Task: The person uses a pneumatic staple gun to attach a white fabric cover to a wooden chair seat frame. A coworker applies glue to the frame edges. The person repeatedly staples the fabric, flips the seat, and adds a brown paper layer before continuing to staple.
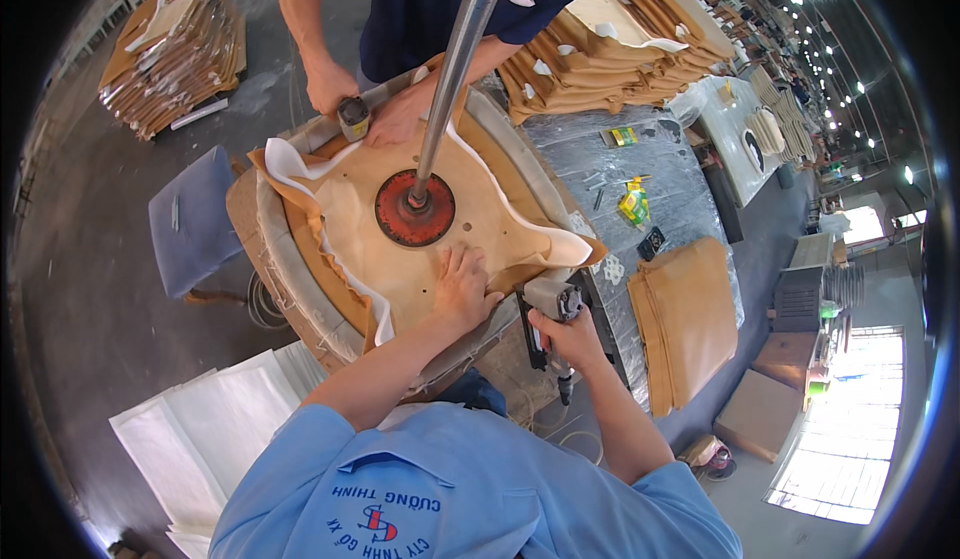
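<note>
A pale plywood seat panel (345, 209) lies on a padded stand, with tan covering (305, 224) and white padding (570, 249) folded up around its edges. My left hand (464, 284) rests on the panel's near edge, fingers outstretched and holding nothing. Just right of the panel's near corner, my right hand (572, 341) grips a grey pneumatic staple gun (550, 297); an air hose fitting hangs from its handle. A red round plate (402, 221) on a metal rod (455, 79) presses on the panel's middle.
Across the panel, a co-worker's hand (330, 89) holds another staple gun (353, 119). A plastic-covered table (640, 144) on the right carries small yellow packs and folded tan covers (685, 319). Stacked tan covers (590, 59) stand behind it. A blue-topped stool (190, 224) is left.
</note>
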The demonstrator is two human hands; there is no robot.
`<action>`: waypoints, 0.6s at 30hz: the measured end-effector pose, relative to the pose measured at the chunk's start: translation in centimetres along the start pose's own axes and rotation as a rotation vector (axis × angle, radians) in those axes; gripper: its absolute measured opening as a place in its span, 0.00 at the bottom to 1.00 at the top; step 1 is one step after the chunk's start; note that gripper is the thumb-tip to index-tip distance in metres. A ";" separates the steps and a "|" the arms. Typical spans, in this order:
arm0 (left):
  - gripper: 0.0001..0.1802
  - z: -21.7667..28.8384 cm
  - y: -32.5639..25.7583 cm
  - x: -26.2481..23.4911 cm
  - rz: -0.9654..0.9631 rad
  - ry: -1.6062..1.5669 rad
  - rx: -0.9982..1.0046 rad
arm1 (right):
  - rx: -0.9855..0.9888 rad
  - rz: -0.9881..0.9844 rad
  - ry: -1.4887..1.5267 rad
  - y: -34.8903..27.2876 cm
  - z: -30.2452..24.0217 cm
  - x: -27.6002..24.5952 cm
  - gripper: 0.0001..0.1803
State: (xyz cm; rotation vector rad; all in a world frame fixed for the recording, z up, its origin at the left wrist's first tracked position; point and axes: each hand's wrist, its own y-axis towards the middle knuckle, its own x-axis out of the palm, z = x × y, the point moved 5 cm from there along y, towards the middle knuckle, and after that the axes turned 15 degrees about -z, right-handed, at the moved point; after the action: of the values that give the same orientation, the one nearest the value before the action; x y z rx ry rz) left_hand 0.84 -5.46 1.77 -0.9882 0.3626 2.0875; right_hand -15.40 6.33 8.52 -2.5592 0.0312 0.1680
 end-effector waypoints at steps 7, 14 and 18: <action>0.15 -0.5 0.1 0.8 0.102 -0.095 -0.035 | 0.169 -0.113 -0.081 3.8 -2.1 -0.6 0.11; 0.09 -0.3 0.9 1.1 0.084 -0.211 -0.146 | 0.295 -0.139 -0.119 5.9 -2.9 -0.3 0.13; 0.09 -0.3 0.8 0.9 0.107 -0.200 -0.142 | 0.322 -0.148 -0.156 6.5 -3.8 0.3 0.14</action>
State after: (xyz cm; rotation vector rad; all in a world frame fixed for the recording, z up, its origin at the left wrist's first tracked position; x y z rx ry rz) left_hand 0.02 -5.68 0.89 -0.8465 0.1699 2.3120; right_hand -15.07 -1.19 8.07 -2.2109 -0.1758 0.2816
